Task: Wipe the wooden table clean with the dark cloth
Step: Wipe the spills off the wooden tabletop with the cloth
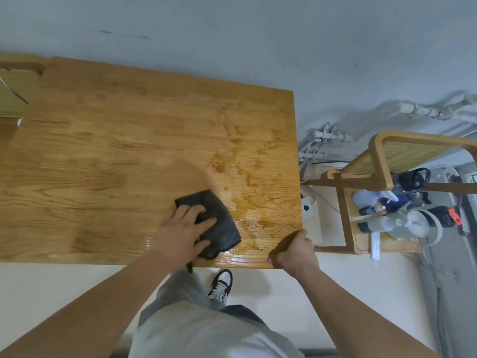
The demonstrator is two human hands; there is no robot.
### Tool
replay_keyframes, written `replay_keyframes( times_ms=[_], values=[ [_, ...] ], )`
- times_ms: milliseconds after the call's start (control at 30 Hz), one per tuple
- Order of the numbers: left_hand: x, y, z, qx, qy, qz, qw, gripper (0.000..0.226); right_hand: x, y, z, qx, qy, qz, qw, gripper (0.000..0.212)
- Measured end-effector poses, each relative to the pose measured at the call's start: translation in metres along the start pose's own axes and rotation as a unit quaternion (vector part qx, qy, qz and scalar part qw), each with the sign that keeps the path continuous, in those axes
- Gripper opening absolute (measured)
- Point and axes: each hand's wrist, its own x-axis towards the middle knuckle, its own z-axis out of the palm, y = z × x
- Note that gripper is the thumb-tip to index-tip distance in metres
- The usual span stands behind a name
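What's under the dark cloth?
The wooden table; the dark cloth lies on it, pressed by the left hand. Wet streaks show beside it, but the wood right underneath is covered.

The table point(103, 151) is shown in warm honey-brown, crossed by darker brown grain lines and blocks of slightly differing tone. Towards its near right corner, darker amber blotches and pale glossy streaks are seen. The cloth point(224, 228) is coloured a plain dark charcoal grey. The wall point(232, 27) is painted pale blue-grey and flecked by a few dark smudges, and the floor point(51, 293) is seen in cream. The sneaker point(220, 282) is patterned in black and white panels. The trousers point(178, 293) are pale grey. The chair point(376, 151) is framed in light tan wood, its back filled by yellowish woven mesh. A bright orange-red part is borne by a black object point(444, 215).
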Motion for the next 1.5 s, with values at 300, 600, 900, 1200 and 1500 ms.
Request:
replay_keyframes(
  times_ms=[300,600,900,1200,1500],
  values=[
    [-0.011,0.114,0.023,-0.055,0.028,-0.045,0.997,0.057,0.002,0.002,0.001,-0.058,0.003,-0.02,0.998,0.132],
    [0.038,0.03,0.001,-0.018,0.03,-0.112,0.993,0.051,-0.002,0.003,-0.003,-0.085,-0.001,-0.04,0.996,0.138],
    [0.012,0.11,0.025,-0.02,0.013,0.106,0.994,0.055,-0.004,0.009,-0.002,-0.1,-0.005,-0.058,0.993,0.138],
    [0.061,0.078,-0.005,-0.056,0.019,-0.232,0.971,0.049,-0.003,0.021,0.002,-0.025,-0.008,-0.081,0.996,0.137],
    [0.072,0.114,0.011,0.013,-0.019,0.193,0.981,0.048,-0.003,0.043,0.002,0.069,0.02,-0.105,0.992,0.133]
  ],
)
